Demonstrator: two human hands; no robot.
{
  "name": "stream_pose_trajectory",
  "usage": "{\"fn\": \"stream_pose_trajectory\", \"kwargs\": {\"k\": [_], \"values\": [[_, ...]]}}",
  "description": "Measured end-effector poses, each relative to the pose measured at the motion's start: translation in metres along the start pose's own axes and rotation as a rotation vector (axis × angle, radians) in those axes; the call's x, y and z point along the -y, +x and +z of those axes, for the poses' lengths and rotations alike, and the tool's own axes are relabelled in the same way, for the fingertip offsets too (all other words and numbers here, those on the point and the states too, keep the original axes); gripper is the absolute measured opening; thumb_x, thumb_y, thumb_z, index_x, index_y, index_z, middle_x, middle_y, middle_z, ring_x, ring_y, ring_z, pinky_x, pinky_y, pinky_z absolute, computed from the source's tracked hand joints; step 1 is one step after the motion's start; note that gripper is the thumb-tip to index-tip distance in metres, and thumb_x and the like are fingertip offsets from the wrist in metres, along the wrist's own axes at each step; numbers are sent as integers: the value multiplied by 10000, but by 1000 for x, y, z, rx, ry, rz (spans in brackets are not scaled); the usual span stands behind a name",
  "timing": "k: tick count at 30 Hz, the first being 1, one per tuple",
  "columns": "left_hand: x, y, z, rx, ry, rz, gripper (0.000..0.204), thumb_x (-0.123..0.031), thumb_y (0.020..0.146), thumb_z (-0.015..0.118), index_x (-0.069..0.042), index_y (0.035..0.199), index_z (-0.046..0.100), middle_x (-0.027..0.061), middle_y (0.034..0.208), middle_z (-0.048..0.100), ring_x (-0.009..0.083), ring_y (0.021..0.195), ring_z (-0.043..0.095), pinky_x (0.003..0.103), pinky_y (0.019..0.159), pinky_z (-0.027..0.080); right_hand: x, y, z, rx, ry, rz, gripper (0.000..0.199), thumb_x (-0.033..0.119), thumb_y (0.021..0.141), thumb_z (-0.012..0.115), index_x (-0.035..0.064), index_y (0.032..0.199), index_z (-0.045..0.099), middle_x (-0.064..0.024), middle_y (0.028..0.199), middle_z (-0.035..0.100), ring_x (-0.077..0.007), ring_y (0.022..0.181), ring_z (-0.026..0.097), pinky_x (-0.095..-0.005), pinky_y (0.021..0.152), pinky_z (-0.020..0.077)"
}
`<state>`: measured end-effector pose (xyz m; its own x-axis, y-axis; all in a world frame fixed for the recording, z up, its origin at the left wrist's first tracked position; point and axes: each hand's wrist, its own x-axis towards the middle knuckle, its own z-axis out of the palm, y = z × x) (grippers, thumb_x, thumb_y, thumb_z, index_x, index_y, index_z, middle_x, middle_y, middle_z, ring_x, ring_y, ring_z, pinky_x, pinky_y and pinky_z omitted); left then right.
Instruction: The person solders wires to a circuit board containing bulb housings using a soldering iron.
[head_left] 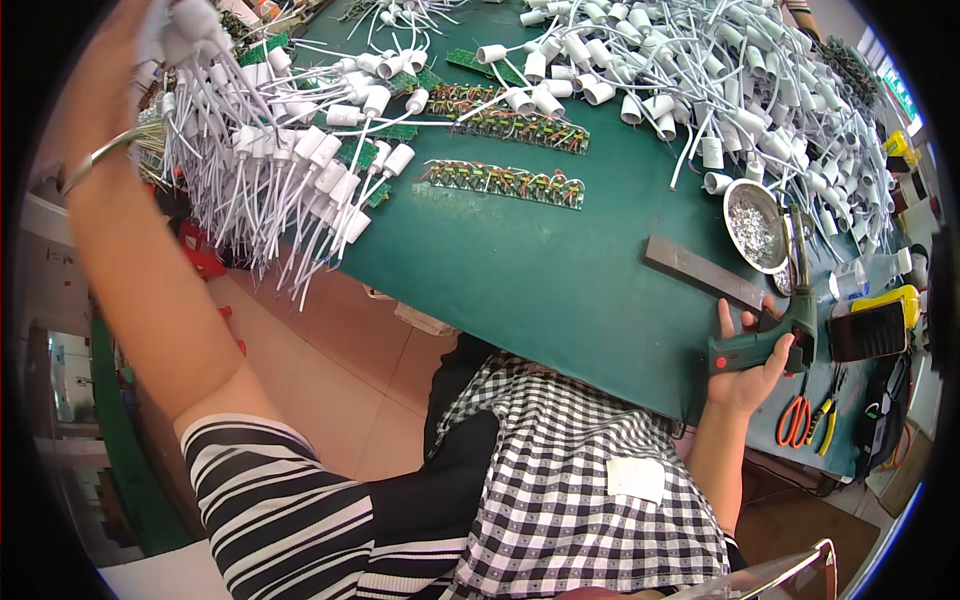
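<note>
Green worktable point(520, 270) — white sockets point(700, 70) heaped — over tan floor tiles point(330, 370).

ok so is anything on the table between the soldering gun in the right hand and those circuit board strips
Nothing visible: bare green table lies between the soldering gun in the right hand and the circuit board strips. The metal bar sits just off that line.

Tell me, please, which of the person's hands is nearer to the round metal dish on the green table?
Right. The right hand grips a green soldering gun just below the metal dish. The left hand is raised far across the table, holding white sockets.
</note>
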<state>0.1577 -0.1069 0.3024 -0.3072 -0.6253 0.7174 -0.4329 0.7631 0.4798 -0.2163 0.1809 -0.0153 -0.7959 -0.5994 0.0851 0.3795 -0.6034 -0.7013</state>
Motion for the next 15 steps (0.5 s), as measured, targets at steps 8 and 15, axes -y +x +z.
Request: {"fn": "stream_pose_trajectory", "kwargs": {"k": [8, 15], "values": [[199, -59, 118, 478, 953, -294, 275, -382, 874, 529, -252, 1056, 689, 121, 1036, 687, 323, 1006, 640, 452, 881, 479, 1, -1, -2, 59, 17, 4, 371, 344, 999, 431, 74, 1254, 440, -108, 1232, 537, -191, 864, 600, -653, 1037, 344], [59, -63, 115, 318, -293, -9, 356, -347, 954, 477, -24, 908, 619, 130, 1051, 673, 233, 1119, 565, 396, 1009, 383, 1, 1, 2, 1, 12, -61, 388, 369, 989, 433, 84, 1251, 433, -110, 1247, 519, -164, 764, 601, -647, 1057, 313]]}}
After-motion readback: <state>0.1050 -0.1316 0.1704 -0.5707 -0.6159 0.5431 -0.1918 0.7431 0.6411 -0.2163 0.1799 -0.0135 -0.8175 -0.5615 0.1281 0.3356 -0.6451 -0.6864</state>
